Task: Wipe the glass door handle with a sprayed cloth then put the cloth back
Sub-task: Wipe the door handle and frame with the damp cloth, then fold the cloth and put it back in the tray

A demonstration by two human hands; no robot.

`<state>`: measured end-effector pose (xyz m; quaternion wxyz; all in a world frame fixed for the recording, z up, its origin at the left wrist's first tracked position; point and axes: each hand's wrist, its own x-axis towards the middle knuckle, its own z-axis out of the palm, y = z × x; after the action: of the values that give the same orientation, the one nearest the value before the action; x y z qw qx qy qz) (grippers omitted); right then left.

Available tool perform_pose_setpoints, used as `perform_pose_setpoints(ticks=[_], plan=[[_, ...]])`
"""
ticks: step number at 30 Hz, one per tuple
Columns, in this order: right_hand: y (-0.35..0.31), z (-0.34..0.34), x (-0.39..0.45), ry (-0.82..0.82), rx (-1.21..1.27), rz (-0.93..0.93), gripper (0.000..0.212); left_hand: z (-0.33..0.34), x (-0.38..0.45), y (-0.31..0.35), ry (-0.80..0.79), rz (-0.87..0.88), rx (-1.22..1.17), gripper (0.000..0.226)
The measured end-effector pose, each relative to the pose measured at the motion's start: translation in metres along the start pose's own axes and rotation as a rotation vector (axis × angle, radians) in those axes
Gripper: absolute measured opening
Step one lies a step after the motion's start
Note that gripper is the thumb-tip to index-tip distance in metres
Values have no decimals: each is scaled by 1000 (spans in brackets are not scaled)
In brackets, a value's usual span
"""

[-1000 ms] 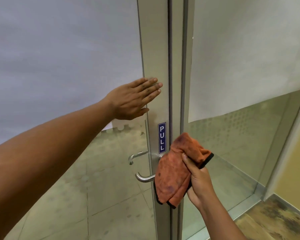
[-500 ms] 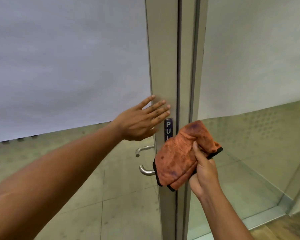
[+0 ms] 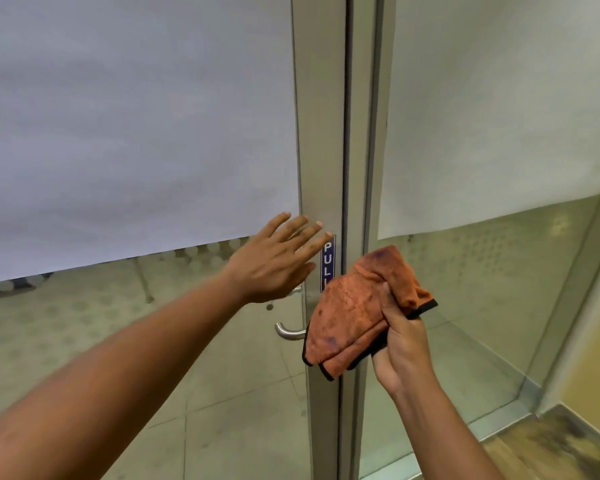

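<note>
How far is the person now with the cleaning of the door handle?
Done: the orange cloth is already picked up; the right hand grips it bunched. Whether it was sprayed cannot be told. In hand: the cloth is held up close to the metal handle, covering its inner end, while the left hand is spread flat against the door frame. Left: wiping the handle and putting the cloth back.

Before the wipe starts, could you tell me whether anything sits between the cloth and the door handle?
Nothing visible does: the cloth, gripped by the right hand, overlaps the handle's inner end, and the left hand stays above.
</note>
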<state>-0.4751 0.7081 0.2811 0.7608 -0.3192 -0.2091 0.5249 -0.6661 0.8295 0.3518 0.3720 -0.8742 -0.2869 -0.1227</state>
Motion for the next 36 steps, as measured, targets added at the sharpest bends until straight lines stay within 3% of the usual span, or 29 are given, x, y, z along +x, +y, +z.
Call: perform_pose_setpoints(ticks=[6, 11, 16, 18, 20, 25, 28, 32, 36], plan=[[2, 3, -42, 92, 8, -77, 37, -12, -35, 35, -45, -5, -376, 66], [1, 3, -83, 153, 41, -117, 20, -26, -60, 91, -130, -402, -1022, 72], [-12, -6, -120, 215, 98, -148, 36, -40, -66, 146, -164, -756, -1715, 82], [-19, -11, -132, 241, 121, -175, 35, -42, -69, 166, -238, -910, -2033, 97], [-26, -15, -142, 245, 135, -195, 30, -49, -73, 184, -345, -954, -2308, 89], [-48, -41, -168, 274, 133, -247, 24, -81, -73, 227, -432, -912, -2552, 58], [-67, -64, -186, 345, 118, -280, 33, -92, -65, 252, -417, -855, -2559, 54], [-95, -103, -210, 408, 84, -311, 24, -107, -44, 287, -390, -852, -2576, 56], [-123, -145, -237, 475, 39, -321, 30, -130, -21, 329, -358, -863, -2575, 34]])
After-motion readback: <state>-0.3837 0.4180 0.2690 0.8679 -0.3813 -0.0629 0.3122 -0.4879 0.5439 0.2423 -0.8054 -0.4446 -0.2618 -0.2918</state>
